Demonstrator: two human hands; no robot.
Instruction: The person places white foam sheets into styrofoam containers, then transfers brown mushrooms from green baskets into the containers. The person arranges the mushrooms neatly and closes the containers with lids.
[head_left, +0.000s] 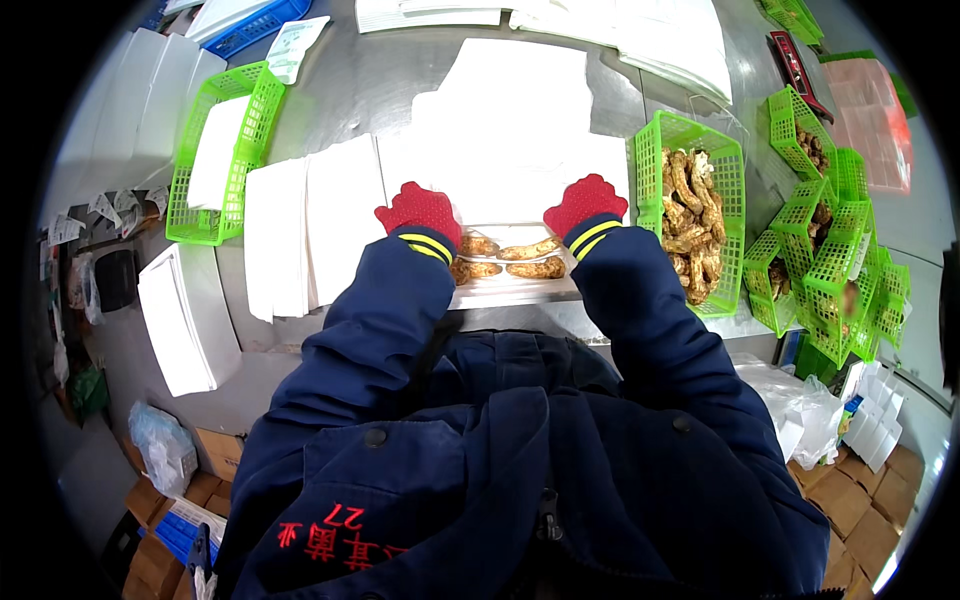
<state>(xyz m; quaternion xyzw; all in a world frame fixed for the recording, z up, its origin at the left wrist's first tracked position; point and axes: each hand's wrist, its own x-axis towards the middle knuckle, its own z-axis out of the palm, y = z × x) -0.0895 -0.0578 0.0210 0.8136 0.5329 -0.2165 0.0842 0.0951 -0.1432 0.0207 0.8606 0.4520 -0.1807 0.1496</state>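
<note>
My left hand (421, 211), in a dotted red knit glove, rests at the left side of a shallow white tray (510, 300). On the tray's right side sits my right hand (589, 202), gloved the same way. Between them several brown mushrooms (534, 268) lie lengthwise in two rows on white lining. A white sheet (499, 195) spans the gap just beyond the mushrooms, with both hands at its edges. My fingertips are turned away and merge with bright white material, so whether they grip it is hidden.
At right stands a green plastic basket (733, 225) heaped with mushrooms (694, 217); smaller green baskets (806, 217) cluster beyond. White folded sheets (307, 232) lie at left, near another green basket (255, 135). A red scale (795, 71) sits far right. The steel table (337, 90) ends near my waist.
</note>
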